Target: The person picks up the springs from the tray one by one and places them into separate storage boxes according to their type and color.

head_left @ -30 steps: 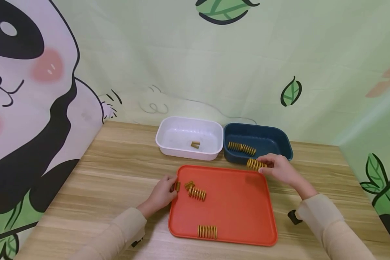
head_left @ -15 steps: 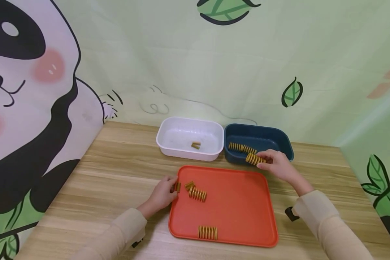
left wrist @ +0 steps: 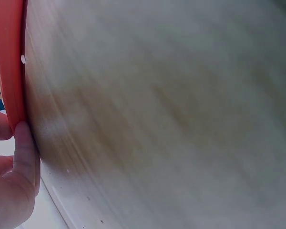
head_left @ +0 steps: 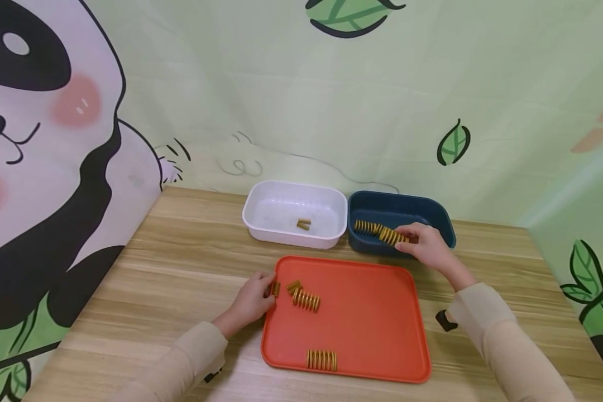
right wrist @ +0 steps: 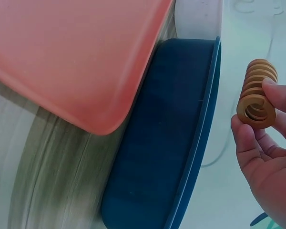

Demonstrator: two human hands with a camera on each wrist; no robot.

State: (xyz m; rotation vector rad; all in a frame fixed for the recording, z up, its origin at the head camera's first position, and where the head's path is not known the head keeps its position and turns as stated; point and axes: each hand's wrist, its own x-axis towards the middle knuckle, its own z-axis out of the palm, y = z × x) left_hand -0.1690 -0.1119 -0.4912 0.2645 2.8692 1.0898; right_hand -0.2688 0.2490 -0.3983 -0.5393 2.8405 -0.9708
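My right hand (head_left: 426,245) holds a large gold coil spring (right wrist: 259,90) between thumb and fingertips, over the near side of the dark blue bin (head_left: 434,209). Two like springs (head_left: 367,226) lie in that bin, partly behind the held one. At the left rim of the red tray (head_left: 362,312), my left hand (head_left: 251,298) has thumb and finger about the ends of a small gold spring (head_left: 276,289). In the left wrist view, its fingertips (left wrist: 25,143) are at the tray rim and the small spring is hidden. Beside it lie another small spring (head_left: 293,286) and a large one (head_left: 306,301).
A white bin (head_left: 266,212) stands left of the blue one, with two small springs (head_left: 304,224) inside. One more large spring (head_left: 321,360) lies at the tray's near edge. Behind the wooden table (head_left: 181,251) hangs a printed cloth backdrop (head_left: 261,100).
My right hand has moved slightly up and left with the large spring, from the blue bin's near rim to over its inside. My left hand stays at the tray's rim.
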